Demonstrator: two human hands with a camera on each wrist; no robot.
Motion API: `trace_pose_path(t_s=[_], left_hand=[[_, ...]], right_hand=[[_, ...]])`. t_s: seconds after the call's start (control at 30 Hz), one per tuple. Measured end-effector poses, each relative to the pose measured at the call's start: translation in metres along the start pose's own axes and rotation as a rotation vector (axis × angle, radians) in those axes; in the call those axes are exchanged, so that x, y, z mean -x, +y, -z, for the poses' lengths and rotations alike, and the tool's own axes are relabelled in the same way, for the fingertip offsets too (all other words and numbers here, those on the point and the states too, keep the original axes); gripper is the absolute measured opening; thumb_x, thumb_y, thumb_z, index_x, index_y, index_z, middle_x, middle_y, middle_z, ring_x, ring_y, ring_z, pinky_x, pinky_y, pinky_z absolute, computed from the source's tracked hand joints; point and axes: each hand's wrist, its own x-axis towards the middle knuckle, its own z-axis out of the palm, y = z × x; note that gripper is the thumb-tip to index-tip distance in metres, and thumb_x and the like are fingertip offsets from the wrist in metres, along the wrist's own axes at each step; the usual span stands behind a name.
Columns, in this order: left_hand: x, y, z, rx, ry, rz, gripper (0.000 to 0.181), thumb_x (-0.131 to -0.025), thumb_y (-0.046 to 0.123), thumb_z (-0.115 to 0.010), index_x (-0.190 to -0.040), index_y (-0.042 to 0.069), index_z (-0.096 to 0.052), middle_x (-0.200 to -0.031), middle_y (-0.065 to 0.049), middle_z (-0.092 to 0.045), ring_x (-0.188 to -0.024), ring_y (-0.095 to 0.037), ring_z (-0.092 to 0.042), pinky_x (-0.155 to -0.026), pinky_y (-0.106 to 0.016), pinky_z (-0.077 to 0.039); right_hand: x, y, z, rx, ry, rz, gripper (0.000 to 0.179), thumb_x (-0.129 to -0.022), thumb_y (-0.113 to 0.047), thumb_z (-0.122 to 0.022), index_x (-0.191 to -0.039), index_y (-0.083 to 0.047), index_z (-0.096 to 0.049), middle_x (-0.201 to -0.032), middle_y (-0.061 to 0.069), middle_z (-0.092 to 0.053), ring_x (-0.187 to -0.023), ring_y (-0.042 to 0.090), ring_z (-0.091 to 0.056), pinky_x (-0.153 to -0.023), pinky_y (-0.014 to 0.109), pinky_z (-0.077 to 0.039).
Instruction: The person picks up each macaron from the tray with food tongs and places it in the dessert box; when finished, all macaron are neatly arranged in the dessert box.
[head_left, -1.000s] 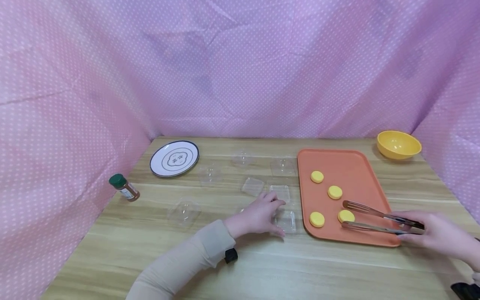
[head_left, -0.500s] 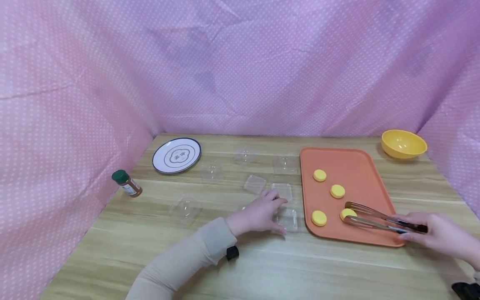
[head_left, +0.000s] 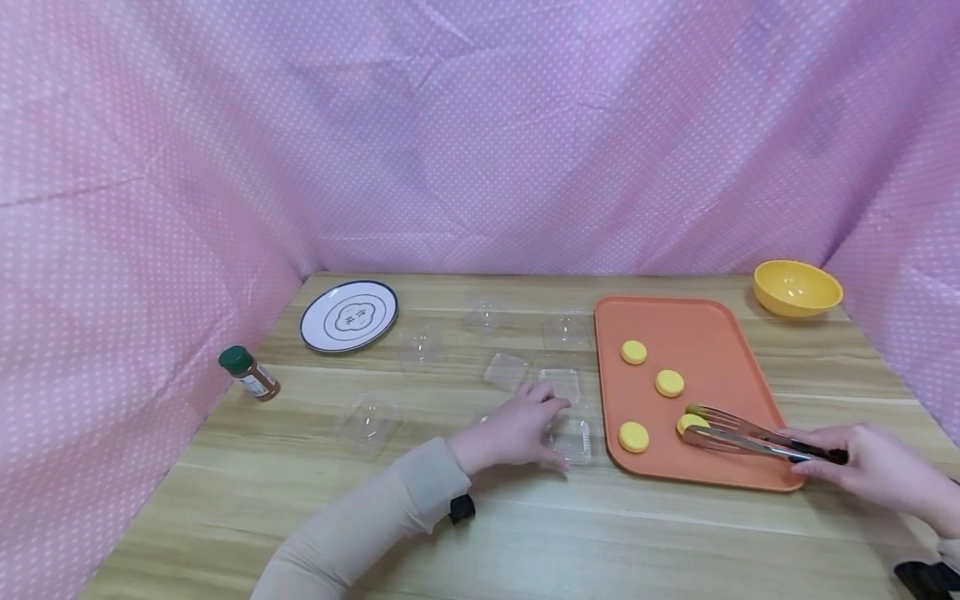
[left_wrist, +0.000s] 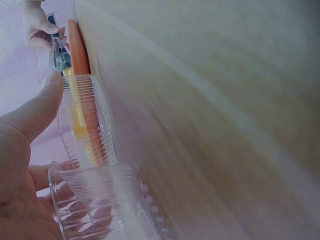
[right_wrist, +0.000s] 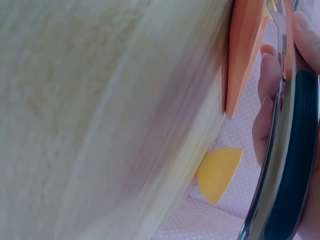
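Note:
My right hand (head_left: 873, 467) grips metal tongs (head_left: 750, 442) by their dark handles, at the right edge of an orange tray (head_left: 697, 325). The tongs' ends lie on either side of a yellow macaron (head_left: 692, 423). More macarons lie on the tray: one (head_left: 633, 437) at the front left, one (head_left: 669, 383) mid-tray and one (head_left: 633, 352) farther back. My left hand (head_left: 517, 429) holds a small clear plastic box (head_left: 576, 442) left of the tray, thumb on its near side and fingers spread toward the far side. In the left wrist view, ribbed box walls (left_wrist: 87, 125) stand by the thumb.
Clear lids or boxes (head_left: 423, 346) (head_left: 369, 421) are spread left of the tray. A white plate (head_left: 330, 321) with a blue rim lies at the back left, near a green-capped spice jar (head_left: 255, 379). A yellow bowl (head_left: 797, 289) stands at the back right.
The tongs' ends have come together around the front right macaron. My left hand stays at the plastic box. The head view shifted slightly and came back.

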Motion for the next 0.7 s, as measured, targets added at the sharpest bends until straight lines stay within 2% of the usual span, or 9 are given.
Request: trace_pose_path(t_s=[0.33, 0.7], left_hand=[[0.0002, 0.0017, 0.0008, 0.014, -0.003, 0.006, 0.086, -0.069, 0.050, -0.078, -0.138, 0.008, -0.047, -0.107, 0.004, -0.044, -0.101, -0.013, -0.039, -0.087, -0.020, -0.042], [0.0009, 0.0009, -0.0005, 0.024, -0.004, 0.018, 0.086, -0.069, 0.050, -0.078, -0.138, 0.008, -0.047, -0.103, 0.004, -0.043, -0.100, -0.013, -0.038, -0.083, -0.018, -0.042]], right_hand=[[0.0010, 0.0002, 0.0006, 0.006, 0.045, -0.015, 0.037, -0.062, -0.009, -0.084, -0.097, -0.019, -0.076, -0.082, -0.029, -0.061, -0.059, -0.010, -0.036, -0.045, 0.011, -0.024], [0.0007, 0.0004, 0.0008, -0.003, 0.080, 0.016, 0.043, -0.059, -0.009, -0.085, -0.098, -0.025, -0.076, -0.085, -0.031, -0.061, -0.061, -0.011, -0.039, -0.047, 0.009, -0.026]])
